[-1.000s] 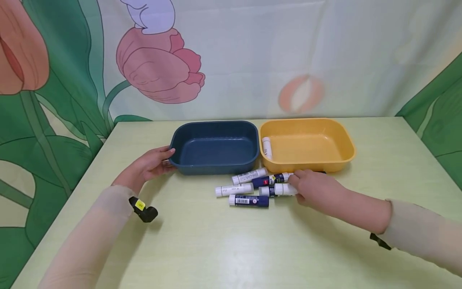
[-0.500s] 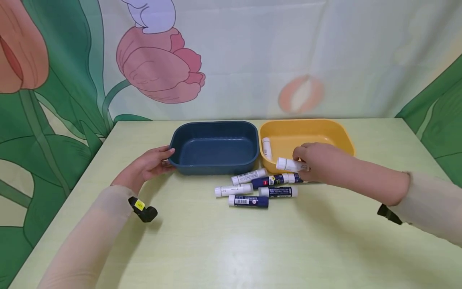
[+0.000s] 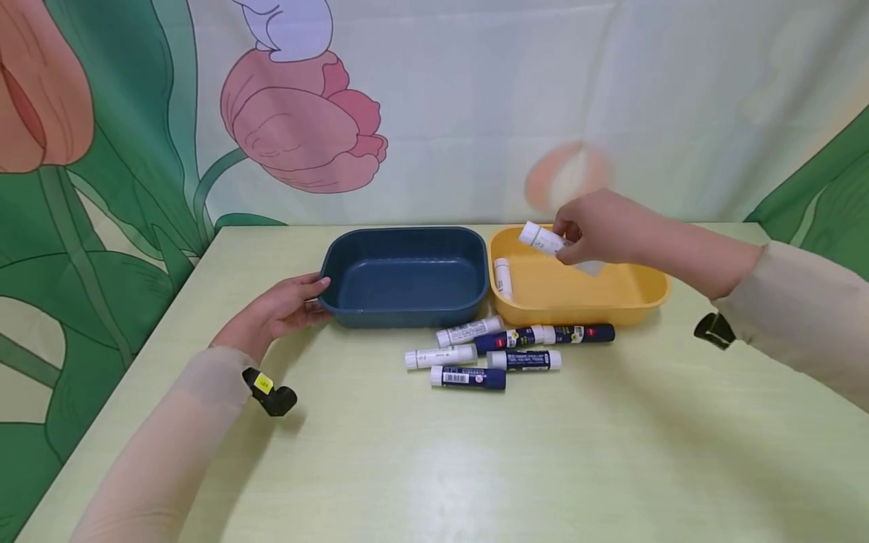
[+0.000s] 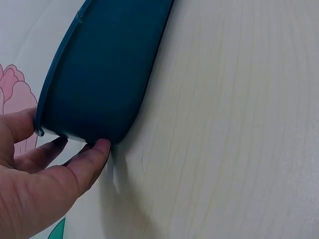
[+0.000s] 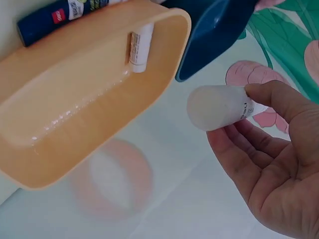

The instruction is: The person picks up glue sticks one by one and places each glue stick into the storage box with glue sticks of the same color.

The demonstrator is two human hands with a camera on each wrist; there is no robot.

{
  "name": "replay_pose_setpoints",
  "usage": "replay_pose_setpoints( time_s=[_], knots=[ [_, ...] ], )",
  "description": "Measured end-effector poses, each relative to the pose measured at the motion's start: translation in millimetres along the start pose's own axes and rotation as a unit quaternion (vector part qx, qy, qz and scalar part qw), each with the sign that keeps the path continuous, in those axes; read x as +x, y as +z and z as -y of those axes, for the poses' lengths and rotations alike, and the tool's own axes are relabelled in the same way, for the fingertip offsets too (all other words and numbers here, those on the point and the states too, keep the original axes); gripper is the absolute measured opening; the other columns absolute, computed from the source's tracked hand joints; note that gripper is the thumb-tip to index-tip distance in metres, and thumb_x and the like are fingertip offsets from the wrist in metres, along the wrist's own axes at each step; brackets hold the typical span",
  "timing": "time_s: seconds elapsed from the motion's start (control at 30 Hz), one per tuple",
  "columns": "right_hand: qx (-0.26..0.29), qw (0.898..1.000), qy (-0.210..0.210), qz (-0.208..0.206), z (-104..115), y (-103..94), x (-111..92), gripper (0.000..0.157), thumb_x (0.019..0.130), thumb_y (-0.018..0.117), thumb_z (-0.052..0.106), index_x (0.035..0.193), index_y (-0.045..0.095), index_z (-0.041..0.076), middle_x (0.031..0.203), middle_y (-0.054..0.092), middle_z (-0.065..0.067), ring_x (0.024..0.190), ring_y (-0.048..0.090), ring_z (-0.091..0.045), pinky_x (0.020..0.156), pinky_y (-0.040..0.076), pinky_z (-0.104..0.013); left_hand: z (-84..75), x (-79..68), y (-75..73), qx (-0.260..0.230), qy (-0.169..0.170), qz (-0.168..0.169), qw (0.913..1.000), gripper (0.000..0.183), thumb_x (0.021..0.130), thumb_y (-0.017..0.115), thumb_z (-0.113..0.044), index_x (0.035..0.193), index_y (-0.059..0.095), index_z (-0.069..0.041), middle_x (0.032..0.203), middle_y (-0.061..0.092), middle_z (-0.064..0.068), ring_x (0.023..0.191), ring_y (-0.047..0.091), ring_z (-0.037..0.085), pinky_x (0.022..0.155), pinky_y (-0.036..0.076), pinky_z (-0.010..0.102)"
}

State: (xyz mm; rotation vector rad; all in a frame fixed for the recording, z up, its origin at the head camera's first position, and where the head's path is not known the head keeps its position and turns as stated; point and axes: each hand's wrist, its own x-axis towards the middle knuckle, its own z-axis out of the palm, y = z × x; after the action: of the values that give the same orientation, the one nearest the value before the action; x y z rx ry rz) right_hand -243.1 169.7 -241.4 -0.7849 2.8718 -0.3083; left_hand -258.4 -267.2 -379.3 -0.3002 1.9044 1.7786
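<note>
My right hand pinches a white glue stick between thumb and fingers, raised over the yellow tray. In the right wrist view the stick's rounded end points toward the tray side. Another white glue stick lies in that tray against its left wall. My left hand holds the left end of the dark blue tray, thumb at the rim and fingers against the outer wall. Several white and navy glue sticks lie in front of the trays, including a navy one.
Both trays stand side by side at the table's back edge, before a printed flower curtain. Loose sticks include a white one and a navy one close to the yellow tray. The pale table extends toward me.
My right hand has picked a white glue stick from the group, lifted it and carried it back over the yellow tray. The left hand stays at the blue tray.
</note>
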Motion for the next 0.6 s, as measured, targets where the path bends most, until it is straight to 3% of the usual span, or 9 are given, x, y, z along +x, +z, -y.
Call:
replay_pose_setpoints(
  time_s=[0.2, 0.33, 0.47, 0.6],
  knots=[
    [0.013, 0.999, 0.041, 0.027, -3.9, -18.2, 20.4, 0.030, 0.091, 0.074, 0.019, 0.108, 0.072, -0.005, 0.098, 0.073, -0.018, 0.079, 0.061, -0.021, 0.067, 0.049, -0.024, -1.0, 0.0, -0.4, -0.005, -0.003, -0.005, 1.0000, 0.062, 0.112, 0.035, -0.027, 0.166, 0.009, -0.012, 0.165, 0.023, 0.019, 0.119, 0.052, 0.015, 0.126, 0.030, 0.043],
    [0.059, 0.994, 0.073, 0.052, -9.6, -25.9, 34.5, 0.034, 0.093, 0.072, 0.021, 0.113, 0.071, -0.007, 0.100, 0.073, -0.018, 0.075, 0.063, -0.016, 0.066, 0.055, -0.020, -0.7, 0.9, -0.3, -0.007, -0.002, -0.006, 1.0000, 0.062, 0.112, 0.036, -0.027, 0.166, 0.008, -0.011, 0.164, 0.025, 0.019, 0.122, 0.051, 0.017, 0.126, 0.030, 0.043],
    [0.129, 0.981, 0.125, 0.070, -15.4, -27.3, 48.2, 0.039, 0.097, 0.070, 0.022, 0.121, 0.068, -0.008, 0.110, 0.071, -0.020, 0.086, 0.068, -0.021, 0.079, 0.064, -0.028, -0.6, 1.0, 0.1, -0.004, 0.000, -0.004, 1.0000, 0.063, 0.112, 0.036, -0.027, 0.166, 0.008, -0.010, 0.161, 0.028, 0.019, 0.121, 0.052, 0.016, 0.126, 0.030, 0.043],
    [0.182, 0.967, 0.162, 0.080, -21.4, -23.9, 58.9, 0.045, 0.099, 0.069, 0.025, 0.129, 0.063, -0.007, 0.117, 0.067, -0.020, 0.094, 0.068, -0.024, 0.086, 0.064, -0.031, -0.5, 0.2, 0.0, 0.002, 0.003, -0.002, 1.0000, 0.063, 0.112, 0.036, -0.027, 0.166, 0.007, -0.010, 0.160, 0.030, 0.020, 0.117, 0.053, 0.015, 0.126, 0.030, 0.044]
  ],
)
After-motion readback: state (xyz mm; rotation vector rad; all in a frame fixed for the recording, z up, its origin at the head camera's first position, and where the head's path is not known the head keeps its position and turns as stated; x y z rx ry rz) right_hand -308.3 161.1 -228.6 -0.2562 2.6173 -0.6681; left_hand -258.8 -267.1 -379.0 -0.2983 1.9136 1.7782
